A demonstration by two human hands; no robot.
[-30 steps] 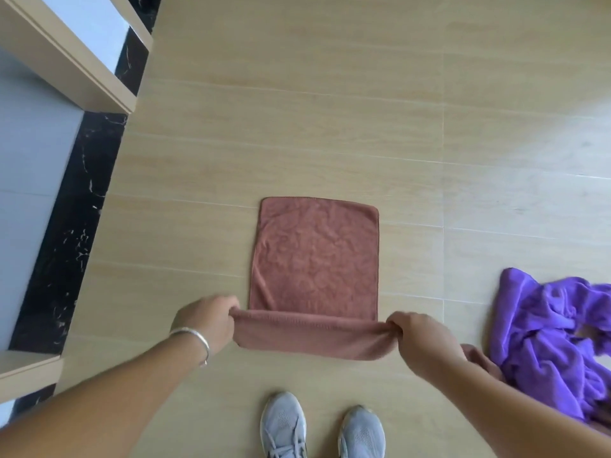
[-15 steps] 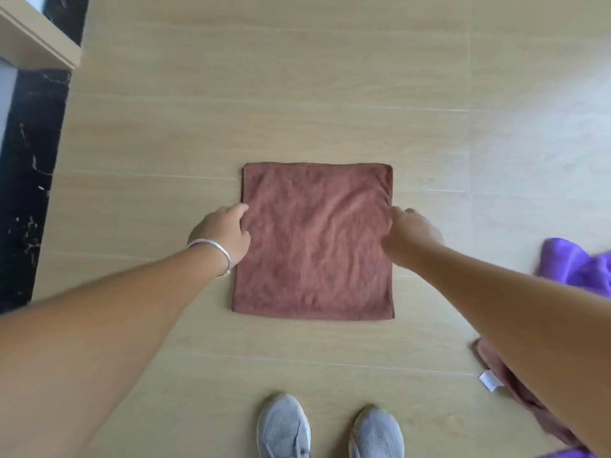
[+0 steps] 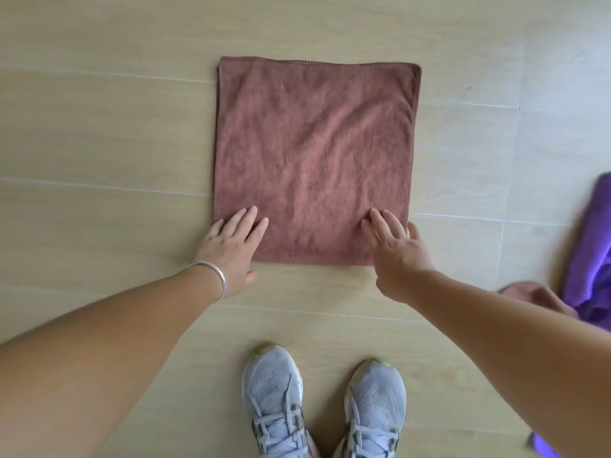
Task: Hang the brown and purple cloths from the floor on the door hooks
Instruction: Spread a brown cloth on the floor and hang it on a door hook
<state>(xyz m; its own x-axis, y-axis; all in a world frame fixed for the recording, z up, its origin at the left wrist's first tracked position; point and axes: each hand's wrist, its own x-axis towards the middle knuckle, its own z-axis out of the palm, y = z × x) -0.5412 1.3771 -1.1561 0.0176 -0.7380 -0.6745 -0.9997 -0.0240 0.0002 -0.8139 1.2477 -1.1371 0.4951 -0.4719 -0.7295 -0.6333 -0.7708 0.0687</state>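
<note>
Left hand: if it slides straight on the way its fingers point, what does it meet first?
The left hand points up and slightly right, fingers already on the brown cloth. It would only cross more of that cloth; nothing else lies on it, as far as visible.

Home interior: pale wood-look floor (image 3: pixel 99 133), cloths (image 3: pixel 314 153) on it, sneakers (image 3: pixel 274 398) of a standing person.
</note>
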